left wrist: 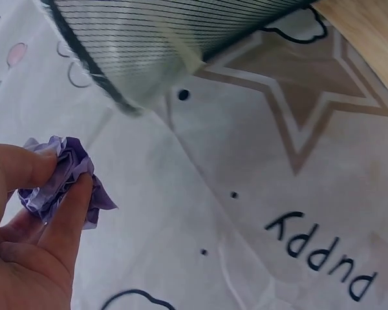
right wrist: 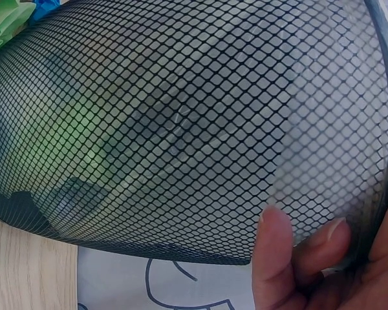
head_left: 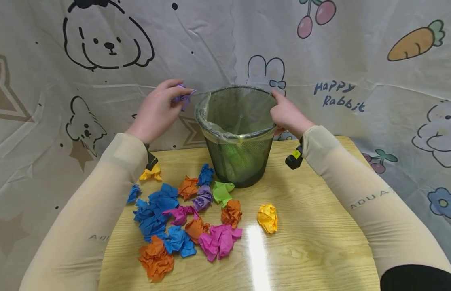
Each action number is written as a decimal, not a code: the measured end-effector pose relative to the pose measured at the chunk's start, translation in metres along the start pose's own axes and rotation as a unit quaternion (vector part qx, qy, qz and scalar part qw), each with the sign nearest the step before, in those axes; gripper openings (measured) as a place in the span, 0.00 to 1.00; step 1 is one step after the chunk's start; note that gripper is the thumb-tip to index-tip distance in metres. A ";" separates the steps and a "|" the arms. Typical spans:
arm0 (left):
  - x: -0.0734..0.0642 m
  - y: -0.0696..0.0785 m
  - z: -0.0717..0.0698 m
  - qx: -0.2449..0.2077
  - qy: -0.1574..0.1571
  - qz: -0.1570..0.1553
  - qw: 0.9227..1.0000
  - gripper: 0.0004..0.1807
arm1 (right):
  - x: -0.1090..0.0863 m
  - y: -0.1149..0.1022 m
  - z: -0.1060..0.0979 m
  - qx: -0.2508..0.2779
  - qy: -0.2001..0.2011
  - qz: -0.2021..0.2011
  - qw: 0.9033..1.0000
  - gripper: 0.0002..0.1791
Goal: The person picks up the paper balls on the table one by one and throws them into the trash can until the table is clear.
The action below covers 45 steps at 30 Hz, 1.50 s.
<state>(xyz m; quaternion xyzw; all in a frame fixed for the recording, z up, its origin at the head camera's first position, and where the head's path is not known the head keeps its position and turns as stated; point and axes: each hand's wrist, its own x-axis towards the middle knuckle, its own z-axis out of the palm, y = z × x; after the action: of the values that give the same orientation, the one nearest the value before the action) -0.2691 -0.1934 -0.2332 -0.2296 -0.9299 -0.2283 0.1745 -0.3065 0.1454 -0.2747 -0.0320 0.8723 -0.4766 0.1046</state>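
A crumpled purple paper ball (left wrist: 68, 177) is pinched between the thumb and fingers of my left hand (head_left: 161, 105), raised just left of the bin's rim. My right hand (head_left: 289, 113) grips the right side of the rim of a dark mesh wastebasket (head_left: 238, 157), which stands upright at the back of the table with a clear liner folded over its edge. In the right wrist view two fingertips (right wrist: 275, 232) press on the outside of the mesh. Something green (right wrist: 71, 142) shows through the mesh low in the bin.
Crumpled paper balls in blue (head_left: 154, 208), orange (head_left: 156, 258), pink (head_left: 219, 241), purple (head_left: 202, 198) and green (head_left: 222, 192) lie on the wooden table (head_left: 312, 234) before the bin and to its left. A yellow ball (head_left: 267, 218) sits apart, further right. A printed cloth (head_left: 210, 44) hangs behind.
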 end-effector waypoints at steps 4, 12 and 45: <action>0.010 0.013 0.002 -0.006 -0.012 0.016 1.000 0.18 | 0.000 -0.001 -0.002 0.002 0.000 0.003 1.000 0.44; 0.024 0.034 0.018 -0.013 -0.052 0.040 0.998 0.18 | 0.001 0.002 -0.002 0.003 0.001 0.002 1.000 0.45; 0.037 0.069 0.047 0.006 -0.210 0.101 0.972 0.20 | 0.000 0.001 0.000 0.004 -0.004 -0.006 1.000 0.44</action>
<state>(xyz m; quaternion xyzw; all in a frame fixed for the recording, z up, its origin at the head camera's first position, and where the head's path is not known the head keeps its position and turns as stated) -0.2753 -0.1026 -0.2331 -0.3639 -0.9193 -0.1501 -0.0011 -0.3068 0.1460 -0.2752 -0.0391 0.8699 -0.4803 0.1054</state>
